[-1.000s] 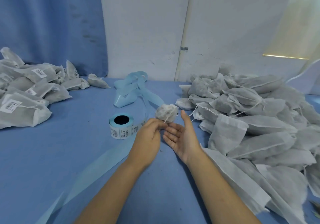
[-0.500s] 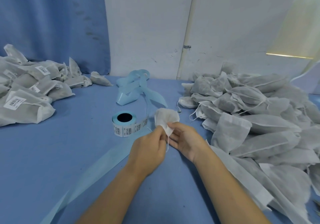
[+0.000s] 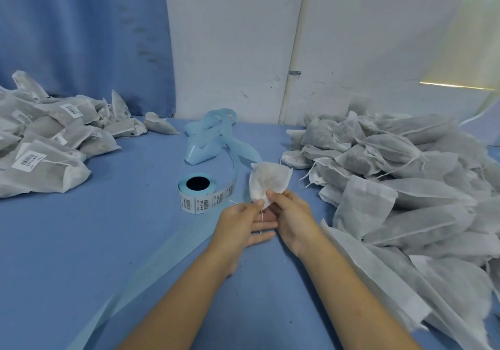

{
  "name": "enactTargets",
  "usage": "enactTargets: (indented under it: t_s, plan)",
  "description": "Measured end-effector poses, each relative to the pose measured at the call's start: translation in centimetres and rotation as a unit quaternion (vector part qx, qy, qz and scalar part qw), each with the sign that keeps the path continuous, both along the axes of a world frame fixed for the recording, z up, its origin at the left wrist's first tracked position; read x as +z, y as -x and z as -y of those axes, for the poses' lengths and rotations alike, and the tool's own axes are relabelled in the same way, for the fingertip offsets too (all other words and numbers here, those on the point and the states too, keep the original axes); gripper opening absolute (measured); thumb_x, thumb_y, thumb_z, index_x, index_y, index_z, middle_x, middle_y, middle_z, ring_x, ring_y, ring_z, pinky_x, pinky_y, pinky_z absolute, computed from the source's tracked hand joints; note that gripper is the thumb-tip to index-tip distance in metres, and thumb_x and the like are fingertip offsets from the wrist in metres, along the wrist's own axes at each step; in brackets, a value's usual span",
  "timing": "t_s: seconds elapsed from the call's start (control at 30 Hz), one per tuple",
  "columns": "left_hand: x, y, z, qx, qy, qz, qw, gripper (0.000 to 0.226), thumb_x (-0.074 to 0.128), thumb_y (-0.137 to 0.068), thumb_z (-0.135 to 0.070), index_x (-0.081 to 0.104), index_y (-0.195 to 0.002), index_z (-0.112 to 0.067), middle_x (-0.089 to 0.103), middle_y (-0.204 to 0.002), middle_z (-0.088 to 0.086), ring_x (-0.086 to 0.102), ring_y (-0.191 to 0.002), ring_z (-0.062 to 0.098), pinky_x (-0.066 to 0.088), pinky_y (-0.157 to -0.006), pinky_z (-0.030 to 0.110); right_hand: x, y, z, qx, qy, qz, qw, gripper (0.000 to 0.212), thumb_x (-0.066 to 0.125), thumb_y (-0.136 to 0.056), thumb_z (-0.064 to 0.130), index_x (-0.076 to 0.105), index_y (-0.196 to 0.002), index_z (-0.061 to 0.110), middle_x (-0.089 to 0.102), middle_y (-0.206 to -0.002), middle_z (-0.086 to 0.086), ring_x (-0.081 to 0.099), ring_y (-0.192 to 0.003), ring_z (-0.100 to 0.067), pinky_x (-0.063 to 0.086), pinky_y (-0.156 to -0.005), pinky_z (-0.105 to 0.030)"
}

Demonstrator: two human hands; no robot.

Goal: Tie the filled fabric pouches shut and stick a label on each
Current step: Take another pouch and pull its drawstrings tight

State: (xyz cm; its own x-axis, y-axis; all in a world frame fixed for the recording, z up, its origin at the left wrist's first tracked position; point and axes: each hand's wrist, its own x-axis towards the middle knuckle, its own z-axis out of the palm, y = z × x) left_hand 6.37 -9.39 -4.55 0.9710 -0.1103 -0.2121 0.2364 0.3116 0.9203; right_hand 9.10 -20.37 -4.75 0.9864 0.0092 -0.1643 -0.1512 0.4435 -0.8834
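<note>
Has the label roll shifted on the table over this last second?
No. The label roll sits in the same spot just in front of the loose blue backing strip, its tail toward the pouch; only the camera shifted.

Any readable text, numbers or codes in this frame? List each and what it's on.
Nothing reads clearly.
Label roll: barcodes and small print on each label, too blurred to read.
Stickers on the left pile of pouches: barcodes plus print, too small and blurred to read.
Held pouch: no text visible.
Right pile of pouches: no labels or text visible.
</note>
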Motion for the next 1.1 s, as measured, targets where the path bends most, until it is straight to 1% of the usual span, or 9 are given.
enactTargets:
  t_s: [0.13,0.23,0.33,0.47,0.57,0.67,0.77,0.97,1.1]
  plan:
    - [-0.4,-0.3,-0.3,0.026,0.015,-0.006,1.000,0.016,0.057,-0.095,-0.012,0.064,-0.084,-0.003,0.070,-0.065,0.007,0.067,-0.059,0.013,0.054,-0.055,0.019,0.4,0.5,0.0,0.061,-0.005,-0.021,0.998,0.020,0.044,-0.099,0.004,0.056,-0.084,0.001,0.064,-0.066,-0.011,0.061,-0.057,-0.018,0.049,-0.049,-0.026]
    - [-0.4,-0.5,-0.5,0.030,0.066,-0.010,0.997,0.010,0.057,-0.094,-0.011,0.064,-0.089,-0.005,0.068,-0.063,0.004,0.066,-0.058,0.012,0.053,-0.055,0.019,0.6,0.6,-0.1,0.071,0.006,-0.036,0.997,0.030,0.042,-0.103,0.019,0.059,-0.093,-0.004,0.065,-0.060,-0.009,0.062,-0.052,-0.015,0.051,-0.052,-0.024]
    - [-0.5,-0.6,-0.6,0.050,0.090,-0.007,0.995,0.009,0.057,-0.094,-0.009,0.065,-0.098,-0.011,0.069,-0.064,0.002,0.064,-0.057,0.012,0.053,-0.055,0.020,0.6,0.3,0.0,0.077,0.063,-0.060,0.993,0.043,0.044,-0.101,0.035,0.065,-0.101,-0.002,0.070,-0.074,-0.012,0.067,-0.058,-0.015,0.053,-0.054,-0.023]
    - [-0.6,-0.7,-0.4,0.040,0.077,0.010,0.996,0.021,0.047,-0.094,0.000,0.063,-0.100,-0.013,0.061,-0.055,0.005,0.057,-0.048,0.014,0.047,-0.049,0.022,0.2,0.5,-0.3,0.080,0.137,-0.018,0.987,0.022,0.060,-0.091,0.022,0.071,-0.082,0.006,0.061,-0.066,-0.009,0.055,-0.061,-0.018,0.052,-0.059,-0.023]
    - [-0.6,-0.8,-0.3,0.037,0.044,0.017,0.998,0.026,0.044,-0.092,0.003,0.062,-0.105,-0.012,0.048,-0.047,0.001,0.044,-0.040,0.011,0.036,-0.044,0.020,0.0,0.8,-0.8,0.052,0.142,0.010,0.988,0.013,0.062,-0.087,0.008,0.070,-0.076,0.005,0.059,-0.058,-0.009,0.054,-0.053,-0.019,0.050,-0.059,-0.024]
    - [-0.5,-0.9,-0.3,0.038,-0.014,0.037,0.998,0.028,0.042,-0.092,0.003,0.065,-0.101,-0.010,0.037,-0.049,-0.004,0.029,-0.039,0.006,0.025,-0.039,0.016,0.1,0.6,-0.9,0.028,0.094,-0.017,0.995,0.010,0.062,-0.085,0.002,0.069,-0.078,0.002,0.068,-0.068,-0.010,0.065,-0.059,-0.019,0.055,-0.061,-0.023]
    - [-0.4,-0.9,-0.2,0.020,-0.109,0.074,0.991,0.025,0.042,-0.095,-0.002,0.064,-0.092,-0.014,0.044,-0.041,-0.015,0.034,-0.034,0.000,0.026,-0.036,0.011,0.3,0.2,-0.6,0.021,0.047,-0.060,0.997,0.016,0.058,-0.086,0.002,0.069,-0.075,0.004,0.072,-0.075,-0.008,0.068,-0.071,-0.017,0.058,-0.076,-0.027]
    - [-0.8,-0.8,0.6,0.021,-0.188,0.079,0.979,0.020,0.044,-0.092,-0.008,0.059,-0.096,-0.021,0.049,-0.062,-0.009,0.040,-0.036,-0.001,0.032,-0.045,0.016,0.7,0.1,-0.2,0.029,-0.052,-0.101,0.993,0.018,0.053,-0.089,0.001,0.065,-0.076,0.001,0.069,-0.068,-0.008,0.069,-0.062,-0.015,0.058,-0.061,-0.023]
    - [-1.4,-0.7,0.7,0.081,-0.281,0.144,0.945,0.024,0.047,-0.093,-0.009,0.057,-0.110,-0.023,0.057,-0.065,-0.006,0.048,-0.045,-0.001,0.036,-0.044,0.010,0.1,0.1,0.1,0.035,-0.090,-0.085,0.992,0.016,0.050,-0.092,0.006,0.062,-0.081,0.004,0.071,-0.075,-0.009,0.069,-0.074,-0.017,0.057,-0.074,-0.027]
